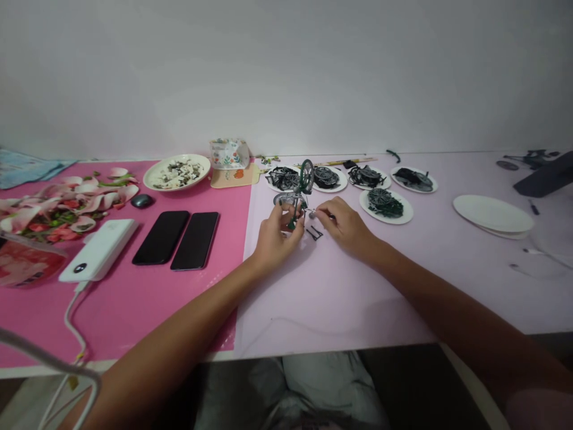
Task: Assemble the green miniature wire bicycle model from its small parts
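A small model bicycle (306, 177), dark green with spoked wheels, is tilted up in my left hand (278, 237), whose fingers are closed round its frame. One wheel points upward, and the other shows greyish at the left. My right hand (341, 222) is pinched beside the model on a small, thin silvery part (311, 212), too small to name. Just below the fingertips, a small dark forked piece (315, 233) lies on the pale mat.
White plates with dark model parts, one plate (405, 216) nearest, stand behind my hands. Stacked plates (492, 214) and a dark block (544, 176) are at right. Two phones (195, 241), a power bank (99, 251), a mouse (142, 201) and a bowl (206, 160) lie left.
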Demonstrator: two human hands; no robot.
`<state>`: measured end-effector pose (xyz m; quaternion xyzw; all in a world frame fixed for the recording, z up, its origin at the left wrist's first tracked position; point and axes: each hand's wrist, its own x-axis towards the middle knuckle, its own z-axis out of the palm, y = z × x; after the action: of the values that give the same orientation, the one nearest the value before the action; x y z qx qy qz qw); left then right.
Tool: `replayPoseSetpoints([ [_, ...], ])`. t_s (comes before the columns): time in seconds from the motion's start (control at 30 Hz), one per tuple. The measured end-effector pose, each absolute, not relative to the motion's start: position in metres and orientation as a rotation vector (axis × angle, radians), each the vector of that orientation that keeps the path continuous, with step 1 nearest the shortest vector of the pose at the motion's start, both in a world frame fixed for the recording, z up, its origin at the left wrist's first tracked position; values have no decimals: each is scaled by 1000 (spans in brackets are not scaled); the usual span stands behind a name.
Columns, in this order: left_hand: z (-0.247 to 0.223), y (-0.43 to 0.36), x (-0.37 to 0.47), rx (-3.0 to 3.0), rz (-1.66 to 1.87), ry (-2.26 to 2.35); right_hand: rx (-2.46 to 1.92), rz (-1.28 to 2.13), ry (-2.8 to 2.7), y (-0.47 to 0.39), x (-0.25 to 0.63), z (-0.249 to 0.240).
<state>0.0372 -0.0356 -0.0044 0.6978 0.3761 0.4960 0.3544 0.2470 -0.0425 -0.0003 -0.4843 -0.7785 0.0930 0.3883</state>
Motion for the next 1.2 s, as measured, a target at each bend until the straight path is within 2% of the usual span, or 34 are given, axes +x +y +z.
replayPoseSetpoints([
  [0.1, -2, -36, 38, 1786, 1285, 987, -1154, 148, -2062, -40, 250, -1],
  [0.2, -1, -38, 38, 1776, 1274, 995, -1174, 211, -2038, -43, 249, 2],
  [0.37, 0, -41, 36, 1861, 1245, 1032, -1269, 761, -1712, -54, 234, 6],
  [0.57, -3, -41, 32, 2069, 1206, 1096, -1121, 1485, -1116, -51, 225, 7],
  [0.67, -3, -38, 31, 2082, 1231, 1095, -1118, 1627, -988, -47, 227, 7],
  [0.73, -2, -35, 31, 2058, 1269, 1082, -1164, 1571, -1042, -46, 229, 7],
  [0.8, -2, -33, 31, 2013, 1304, 1060, -1221, 1352, -1201, -47, 230, 6],
  [0.97, -3, -30, 33, 1851, 1333, 1020, -1254, 414, -1864, -48, 238, 3],
  [1.03, -3, -30, 33, 1794, 1327, 1004, -1213, 155, -2029, -45, 243, 0],
  [1.13, -4, -29, 34, 1738, 1310, 992, -1198, 22, -2127, -41, 248, -1],
  [1.2, -3, -29, 34, 1718, 1293, 993, -1225, 98, -2112, -43, 247, 0],
])
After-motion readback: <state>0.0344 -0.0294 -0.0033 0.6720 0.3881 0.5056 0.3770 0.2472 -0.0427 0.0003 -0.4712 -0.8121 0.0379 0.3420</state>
